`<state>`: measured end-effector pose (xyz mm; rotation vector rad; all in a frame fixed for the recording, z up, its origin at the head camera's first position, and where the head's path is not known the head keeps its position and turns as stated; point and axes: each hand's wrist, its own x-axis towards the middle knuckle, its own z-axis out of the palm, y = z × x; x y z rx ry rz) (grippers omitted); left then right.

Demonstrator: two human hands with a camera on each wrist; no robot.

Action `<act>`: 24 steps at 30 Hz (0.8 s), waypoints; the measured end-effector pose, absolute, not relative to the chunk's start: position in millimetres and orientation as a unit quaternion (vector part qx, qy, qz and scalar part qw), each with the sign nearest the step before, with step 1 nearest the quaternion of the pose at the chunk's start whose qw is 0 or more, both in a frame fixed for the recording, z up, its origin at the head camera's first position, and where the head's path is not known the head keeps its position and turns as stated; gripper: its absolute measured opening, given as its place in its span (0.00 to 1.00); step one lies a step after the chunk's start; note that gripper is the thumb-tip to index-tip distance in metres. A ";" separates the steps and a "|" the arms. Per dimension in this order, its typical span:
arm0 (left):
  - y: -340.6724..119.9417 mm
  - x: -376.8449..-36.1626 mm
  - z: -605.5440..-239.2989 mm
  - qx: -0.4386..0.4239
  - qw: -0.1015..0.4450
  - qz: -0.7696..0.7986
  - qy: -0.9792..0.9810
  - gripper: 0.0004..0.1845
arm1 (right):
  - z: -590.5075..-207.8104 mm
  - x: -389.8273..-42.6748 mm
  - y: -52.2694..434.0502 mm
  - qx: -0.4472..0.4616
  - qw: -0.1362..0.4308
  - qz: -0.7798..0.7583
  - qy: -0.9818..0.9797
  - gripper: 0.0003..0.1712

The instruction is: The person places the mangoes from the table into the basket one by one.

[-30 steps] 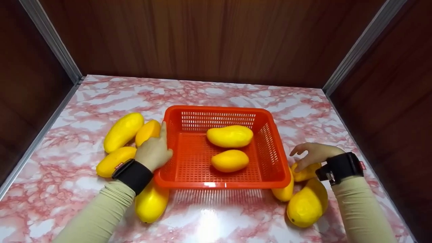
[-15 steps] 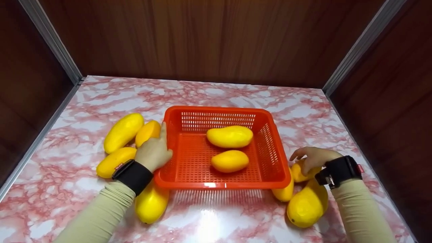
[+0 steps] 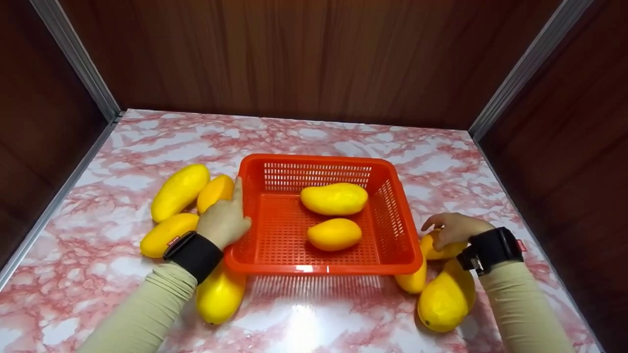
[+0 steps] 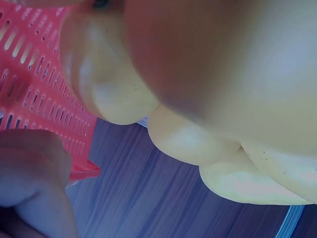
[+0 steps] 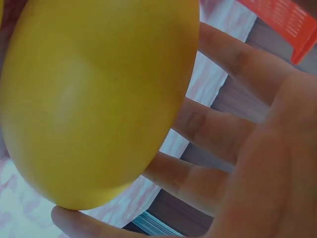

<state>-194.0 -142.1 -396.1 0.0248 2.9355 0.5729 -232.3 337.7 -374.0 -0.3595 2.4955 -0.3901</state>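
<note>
An orange slotted basket (image 3: 314, 268) stands mid-table with two yellow mangoes (image 3: 334, 198) (image 3: 334, 234) inside. My left hand (image 3: 223, 220) holds its left rim, thumb over the edge and index finger lying along the wall. The left wrist view shows the basket wall (image 4: 34, 74) and mangoes (image 4: 223, 74) close by. My right hand (image 3: 454, 228) lies on a small mango (image 3: 436, 252) just right of the basket, fingers curved round it. In the right wrist view that mango (image 5: 99, 99) fills the frame against my fingers (image 5: 218, 129).
Several mangoes lie left of the basket (image 3: 179, 191) (image 3: 164, 234) (image 3: 219, 294). Two more sit at its front right corner (image 3: 444, 299) (image 3: 414, 280). The pink marble table (image 3: 314, 132) is boxed in by dark wood walls behind and at both sides.
My right hand has come down and closed its fingers over the small mango beside the basket. The left hand, basket and other mangoes have not moved.
</note>
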 end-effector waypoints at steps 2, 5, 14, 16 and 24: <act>-142.4 -194.0 -396.4 0.008 0.075 0.191 0.979 0.50 | -374.9 -231.1 337.0 -0.127 0.299 -0.147 0.934 0.34; -142.7 -193.8 -396.4 0.007 0.076 0.192 0.978 0.50 | -378.4 -228.4 335.3 -0.095 0.313 -0.144 0.934 0.37; -142.6 -194.3 -396.3 0.011 0.074 0.195 0.978 0.50 | -381.0 -223.2 331.3 -0.029 0.314 -0.149 0.937 0.38; -143.1 -194.0 -396.5 0.010 0.073 0.193 0.978 0.50 | -380.5 -224.3 330.8 -0.033 0.306 -0.132 0.942 0.37; -142.4 -193.6 -397.0 0.007 0.072 0.189 0.979 0.50 | -385.7 -231.7 333.3 -0.098 0.275 -0.124 0.948 0.32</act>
